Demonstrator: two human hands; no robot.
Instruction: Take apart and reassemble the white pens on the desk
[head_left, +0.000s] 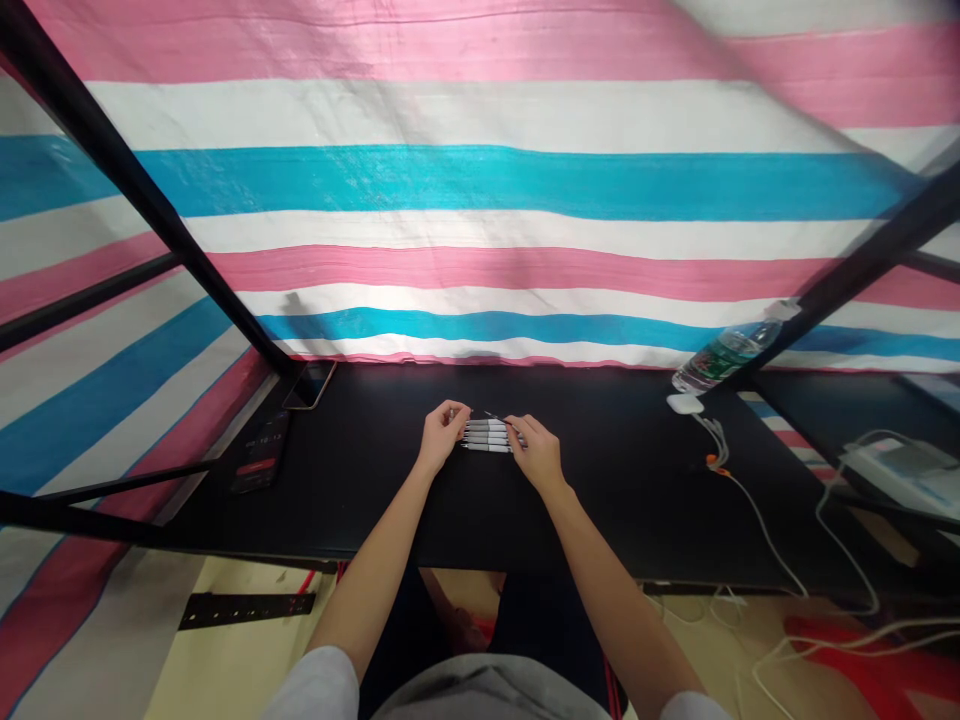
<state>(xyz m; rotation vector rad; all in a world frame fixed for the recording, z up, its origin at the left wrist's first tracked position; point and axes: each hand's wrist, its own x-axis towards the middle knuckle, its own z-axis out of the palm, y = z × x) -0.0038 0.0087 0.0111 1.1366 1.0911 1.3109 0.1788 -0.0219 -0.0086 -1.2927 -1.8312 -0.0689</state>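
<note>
A row of several white pens with dark ends lies side by side on the black table, between my two hands. My left hand is at the left end of the row, its thumb and fingers pinched on something small and dark that I cannot make out. My right hand is at the right end of the row, its fingers closed round a thin dark pen whose tip points left, just above the row. The fingers of my right hand hide the rest of that pen and the right ends of the row.
Two phones, one dark and one with a light edge, lie at the left. A clear bottle leans at the back right, near a white charger and its cables. Black frame posts and striped sheeting surround the table.
</note>
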